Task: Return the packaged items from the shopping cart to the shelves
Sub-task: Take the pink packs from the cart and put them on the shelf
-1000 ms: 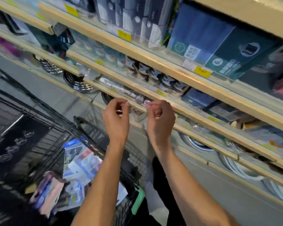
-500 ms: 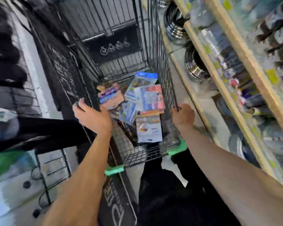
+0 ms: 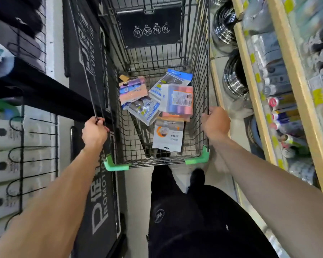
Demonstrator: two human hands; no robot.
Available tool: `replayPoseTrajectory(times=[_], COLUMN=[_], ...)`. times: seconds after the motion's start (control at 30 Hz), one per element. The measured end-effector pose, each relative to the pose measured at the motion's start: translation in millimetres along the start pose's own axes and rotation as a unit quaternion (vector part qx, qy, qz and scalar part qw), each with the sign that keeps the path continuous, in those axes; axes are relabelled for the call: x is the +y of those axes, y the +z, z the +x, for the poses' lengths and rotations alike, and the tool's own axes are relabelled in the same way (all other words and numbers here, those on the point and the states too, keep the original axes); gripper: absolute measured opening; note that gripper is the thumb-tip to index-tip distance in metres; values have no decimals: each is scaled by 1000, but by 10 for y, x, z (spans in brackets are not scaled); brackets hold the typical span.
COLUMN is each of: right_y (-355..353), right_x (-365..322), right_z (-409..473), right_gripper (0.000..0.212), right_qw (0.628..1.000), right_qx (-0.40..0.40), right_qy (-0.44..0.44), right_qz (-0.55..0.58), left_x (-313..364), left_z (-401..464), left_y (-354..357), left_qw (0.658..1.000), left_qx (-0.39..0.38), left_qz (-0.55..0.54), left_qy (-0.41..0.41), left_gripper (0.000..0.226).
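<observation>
A black wire shopping cart (image 3: 196,53) with green corner guards stands in front of me. Several packaged items lie on its floor: a white pack with an orange circle (image 3: 168,135), a pink and purple pack (image 3: 177,101), a peach and purple pack (image 3: 132,92), a blue-topped pack (image 3: 172,79). My left hand (image 3: 94,132) grips the cart's left top rim. My right hand (image 3: 215,121) grips the right top rim. The wooden shelves (image 3: 295,71) run along the right.
Stacked steel pots (image 3: 235,75) and small bottles fill the lower shelves on the right. A dark promotion stand (image 3: 99,192) and wire racks with white boxes (image 3: 9,164) line the left. My dark trousers and shoe (image 3: 197,176) are just behind the cart in the narrow aisle.
One second ago both hands were at the shelf edge. They came down onto the cart's rims, and my view swung from the shelf down into the cart, which now sits squarer in front of me.
</observation>
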State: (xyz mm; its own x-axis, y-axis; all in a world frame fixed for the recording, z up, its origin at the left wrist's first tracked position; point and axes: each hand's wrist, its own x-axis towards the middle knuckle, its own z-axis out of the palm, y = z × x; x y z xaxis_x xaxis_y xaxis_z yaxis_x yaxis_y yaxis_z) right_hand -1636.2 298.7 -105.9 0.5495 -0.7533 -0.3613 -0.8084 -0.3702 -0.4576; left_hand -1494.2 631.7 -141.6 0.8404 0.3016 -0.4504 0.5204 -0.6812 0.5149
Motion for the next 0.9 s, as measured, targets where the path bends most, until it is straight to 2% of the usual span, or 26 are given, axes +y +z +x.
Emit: replayPoseTrajectory(times=[0.13, 0.33, 0.6, 0.77, 0.9], right_y=[-103, -189, -139, -192, -239], right_x=[351, 823, 1443, 1796, 2061], right_z=[-177, -697, -1600, -2119, -2369], right_gripper=[33, 39, 41, 38, 44], right_qw=[1000, 999, 998, 999, 998], right_qx=[-12, -33, -35, -40, -47], right_qy=[-24, 13, 17, 11, 14], right_qz=[-12, -23, -43, -35, -28], left_x=[-312, -754, -1547, -2089, -2303], left_z=[-336, -1080, -1760, -2161, -2526], left_y=[66, 3, -218, -301, -286], left_qw=[1000, 1000, 999, 997, 995], left_qx=[0, -5, -35, -55, -48], left_qz=[-13, -11, -24, -62, -88], left_qy=[-2, -11, -8, 5, -17], left_gripper=[21, 20, 18, 18, 19])
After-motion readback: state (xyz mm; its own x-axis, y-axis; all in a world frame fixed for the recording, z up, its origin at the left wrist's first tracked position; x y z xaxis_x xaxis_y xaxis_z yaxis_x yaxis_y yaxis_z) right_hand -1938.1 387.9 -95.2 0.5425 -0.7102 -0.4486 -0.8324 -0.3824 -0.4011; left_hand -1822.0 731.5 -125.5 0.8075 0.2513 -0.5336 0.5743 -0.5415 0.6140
